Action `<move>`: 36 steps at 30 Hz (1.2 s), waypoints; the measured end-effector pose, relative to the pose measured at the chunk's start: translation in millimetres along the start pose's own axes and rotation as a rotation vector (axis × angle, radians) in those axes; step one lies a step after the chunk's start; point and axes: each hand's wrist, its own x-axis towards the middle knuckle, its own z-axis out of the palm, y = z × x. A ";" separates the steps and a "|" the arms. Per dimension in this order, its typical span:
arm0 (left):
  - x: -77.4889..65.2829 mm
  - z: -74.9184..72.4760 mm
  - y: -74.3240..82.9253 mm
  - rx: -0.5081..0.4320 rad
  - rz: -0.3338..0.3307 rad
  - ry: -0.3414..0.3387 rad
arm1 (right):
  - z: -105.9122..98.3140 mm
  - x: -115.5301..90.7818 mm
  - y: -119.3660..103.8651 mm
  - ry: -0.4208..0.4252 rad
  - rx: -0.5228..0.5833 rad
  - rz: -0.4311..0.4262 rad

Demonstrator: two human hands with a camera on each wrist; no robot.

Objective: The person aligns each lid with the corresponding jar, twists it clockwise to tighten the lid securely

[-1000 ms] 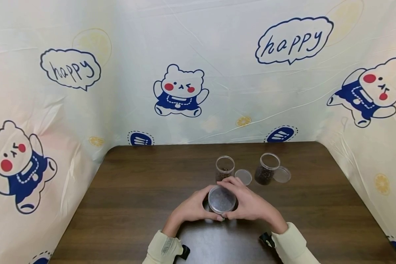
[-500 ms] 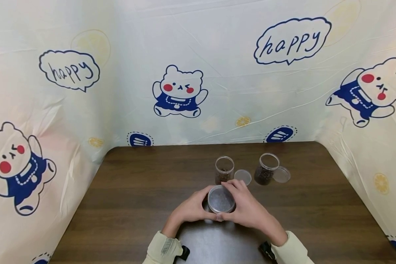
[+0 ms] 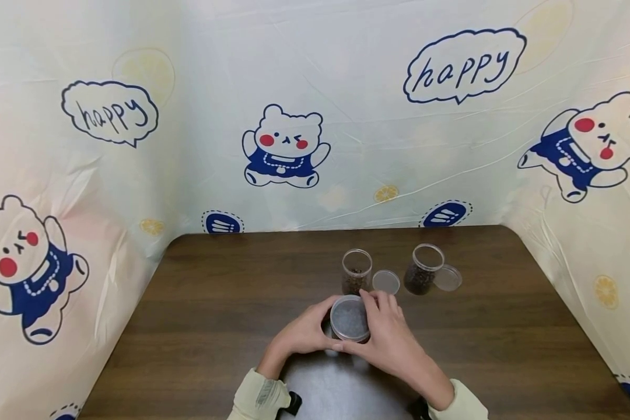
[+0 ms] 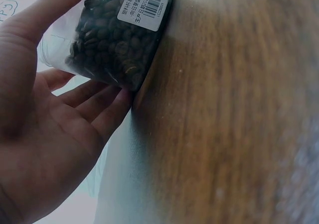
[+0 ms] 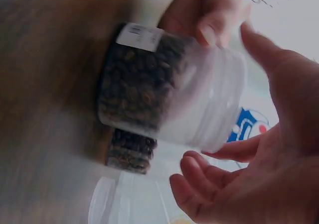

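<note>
A clear plastic jar (image 3: 350, 318) topped by a translucent lid stands near the middle of the table. Dark coffee beans (image 4: 107, 42) fill its lower part, and a white barcode label (image 4: 144, 7) is stuck on its side. From the left, my left hand (image 3: 305, 329) holds the jar's body, thumb in front and fingers behind. My right hand (image 3: 391, 335) curls around the lid's right side, thumb near the left thumb. In the right wrist view, the jar (image 5: 144, 87) appears with the right fingers (image 5: 234, 149) at its lid edge.
Behind the hands stands an uncovered jar (image 3: 357, 281) with some beans, beside a loose lid (image 3: 386, 282). Farther right is another uncovered jar (image 3: 421, 276) of dark beans, with its lid (image 3: 448, 278) against it. A printed curtain surrounds the brown table (image 3: 231, 291).
My right hand has turned around the lid, its fingers shifting right and its thumb sliding left. The left hand and jar have stayed nearly in place.
</note>
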 end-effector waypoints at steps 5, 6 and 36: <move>-0.9 2.0 0.8 -0.013 -0.014 0.010 | -13.0 4.0 12.6 -0.129 0.181 -0.045; -1.1 2.5 1.0 -0.015 -0.015 0.014 | -15.0 5.1 16.2 -0.147 0.209 -0.074; 0.0 2.0 0.9 -0.049 -0.039 -0.001 | 4.2 -2.4 8.7 0.026 0.214 0.016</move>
